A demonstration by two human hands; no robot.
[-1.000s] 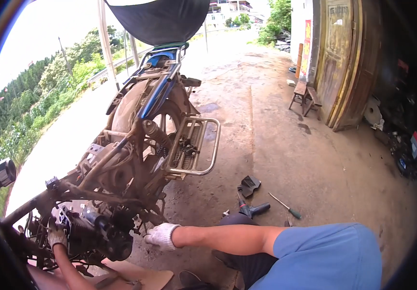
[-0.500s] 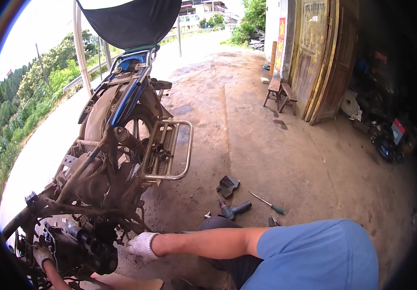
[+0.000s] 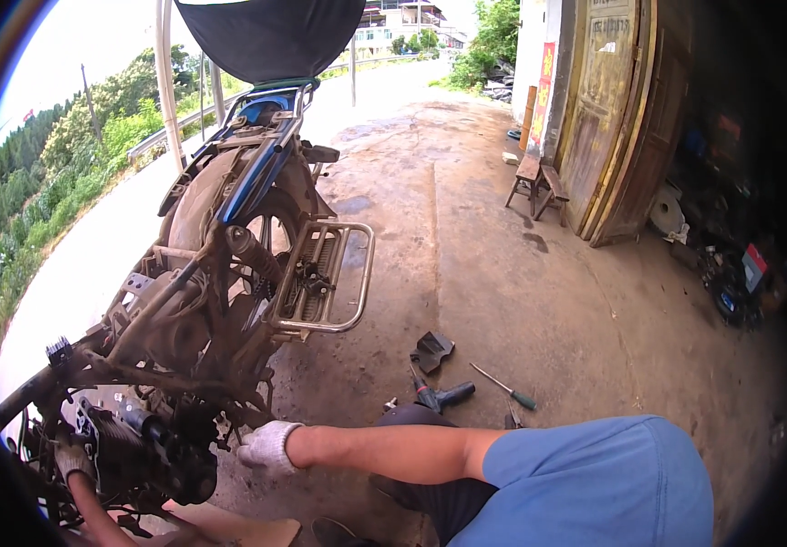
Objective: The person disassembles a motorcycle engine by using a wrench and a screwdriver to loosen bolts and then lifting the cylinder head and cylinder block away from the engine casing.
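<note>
A stripped, dirty motorcycle (image 3: pixel 220 214) stands at my left with its frame and engine (image 3: pixel 129 451) bare. My left hand (image 3: pixel 74 460), in a light knit glove, reaches in on the left side of the engine; its fingers are partly hidden among the dark parts. On the near right side of the engine is my gloved right hand (image 3: pixel 268 447), its fingers curled beside a small metal bracket (image 3: pixel 223 428). What those fingers hold, if anything, is too small to make out.
A black plastic piece (image 3: pixel 432 351), a cordless drill (image 3: pixel 444 396) and a green-handled screwdriver (image 3: pixel 507 387) lie on the concrete right of the motorcycle. Its metal side rack (image 3: pixel 325 278) juts out. A small wooden stool (image 3: pixel 536 187) stands by the wooden doors (image 3: pixel 607 118).
The view has shifted a little, moving the background rightward and down. My left hand has moved slightly up along the engine. My right hand stays almost in place.
</note>
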